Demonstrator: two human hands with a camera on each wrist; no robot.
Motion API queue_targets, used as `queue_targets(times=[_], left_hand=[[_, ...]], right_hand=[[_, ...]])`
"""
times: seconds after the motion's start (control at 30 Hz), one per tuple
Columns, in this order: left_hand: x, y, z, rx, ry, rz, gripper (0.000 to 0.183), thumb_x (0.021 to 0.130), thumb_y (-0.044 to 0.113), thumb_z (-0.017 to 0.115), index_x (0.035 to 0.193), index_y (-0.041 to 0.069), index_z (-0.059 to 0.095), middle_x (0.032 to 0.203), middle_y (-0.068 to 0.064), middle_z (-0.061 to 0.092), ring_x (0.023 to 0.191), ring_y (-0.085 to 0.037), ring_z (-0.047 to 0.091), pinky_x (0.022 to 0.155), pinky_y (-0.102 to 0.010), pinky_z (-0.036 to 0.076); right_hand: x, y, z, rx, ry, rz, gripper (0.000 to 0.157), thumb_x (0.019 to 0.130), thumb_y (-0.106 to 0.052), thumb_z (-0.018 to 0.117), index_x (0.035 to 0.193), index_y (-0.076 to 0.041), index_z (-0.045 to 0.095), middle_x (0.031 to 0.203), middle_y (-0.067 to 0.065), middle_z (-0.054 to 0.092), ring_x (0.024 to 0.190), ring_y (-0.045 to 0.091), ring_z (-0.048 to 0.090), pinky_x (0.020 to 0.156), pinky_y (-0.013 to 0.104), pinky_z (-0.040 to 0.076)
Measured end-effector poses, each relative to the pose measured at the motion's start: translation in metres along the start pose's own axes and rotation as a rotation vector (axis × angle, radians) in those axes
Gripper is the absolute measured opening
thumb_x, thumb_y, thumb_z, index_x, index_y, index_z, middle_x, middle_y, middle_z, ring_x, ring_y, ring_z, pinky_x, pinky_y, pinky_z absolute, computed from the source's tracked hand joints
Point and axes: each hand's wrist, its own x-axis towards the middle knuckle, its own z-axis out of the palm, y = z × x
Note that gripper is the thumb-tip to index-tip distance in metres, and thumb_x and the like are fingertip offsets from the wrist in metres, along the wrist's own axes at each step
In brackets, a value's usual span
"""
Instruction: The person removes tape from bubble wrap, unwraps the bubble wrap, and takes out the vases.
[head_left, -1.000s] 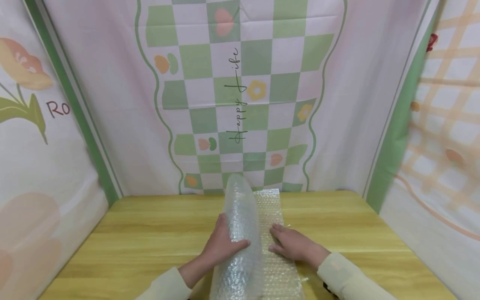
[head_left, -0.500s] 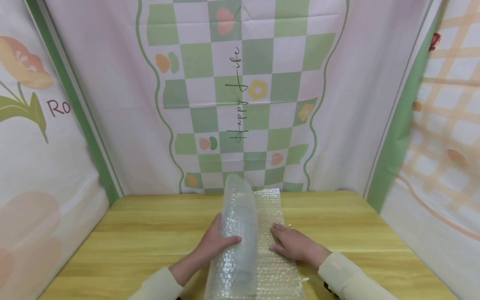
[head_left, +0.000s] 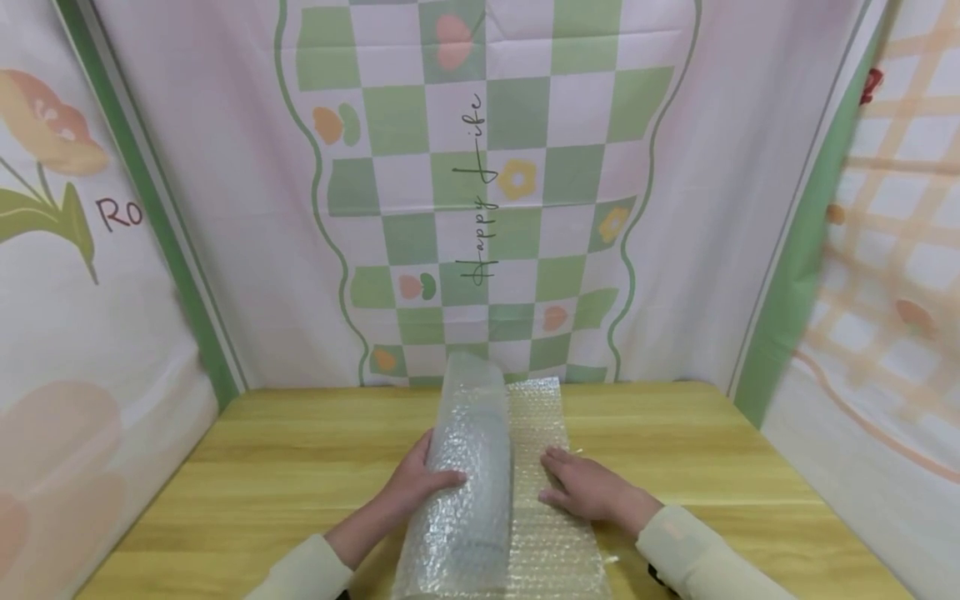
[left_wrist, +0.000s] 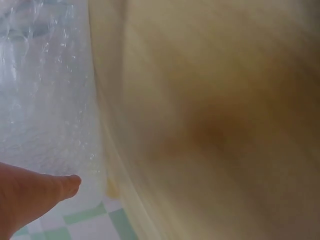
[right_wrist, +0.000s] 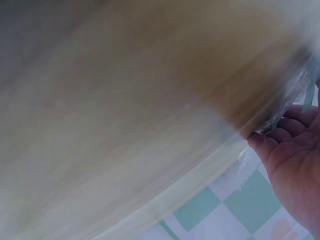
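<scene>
A sheet of clear bubble wrap point(head_left: 472, 517) lies at the table's centre, its left part raised in a thick, puffy fold and its right part a flat strip point(head_left: 551, 550). My left hand point(head_left: 414, 483) holds the fold from its left side, thumb across the top, the other fingers mostly hidden. That thumb point(left_wrist: 45, 189) also shows against the plastic in the left wrist view. On the flat strip's right edge rests my right hand point(head_left: 587, 487), fingers extended over the bubbles. The right wrist view shows its palm point(right_wrist: 300, 165) beside crinkled plastic.
The wood-grain table point(head_left: 315, 450) stretches to both sides. Behind it hangs a curtain point(head_left: 510, 175) with green checks and lettering. Printed cloth also hangs at the left and right sides.
My left hand has moved left and slightly toward me, taking the raised fold of bubble wrap along and flattening it somewhat. My right hand stays in place.
</scene>
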Motion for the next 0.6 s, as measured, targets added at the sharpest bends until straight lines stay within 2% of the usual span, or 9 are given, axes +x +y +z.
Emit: queue_targets(times=[0.17,0.37,0.6], left_hand=[[0.000,-0.005,-0.003,0.057,0.013,0.011,0.091,0.078,0.016,0.078,0.148,-0.005,0.025,0.128,-0.024,0.052,0.110,-0.038,0.056,0.089,-0.050,0.052],[0.000,-0.011,-0.006,0.155,0.025,0.012,0.099,0.076,0.026,0.082,0.150,-0.002,0.023,0.137,-0.026,0.046,0.121,-0.043,0.048,0.098,-0.057,0.043],[-0.004,-0.009,-0.005,0.254,0.071,-0.029,0.117,0.073,0.037,0.084,0.150,-0.011,0.010,0.151,-0.035,0.020,0.136,-0.051,0.023,0.109,-0.062,0.022]], right_hand=[[0.000,-0.002,-0.001,0.019,-0.007,0.014,0.064,0.097,-0.036,0.057,0.137,0.013,0.044,0.144,0.032,0.038,0.134,0.045,0.036,0.110,0.055,0.030],[-0.001,-0.003,-0.001,0.017,0.001,0.014,0.065,0.097,-0.036,0.058,0.136,0.013,0.044,0.144,0.033,0.037,0.134,0.045,0.036,0.109,0.055,0.030],[-0.001,-0.002,0.000,0.015,0.006,0.011,0.066,0.097,-0.037,0.057,0.137,0.014,0.044,0.144,0.033,0.037,0.133,0.045,0.036,0.109,0.055,0.030]])
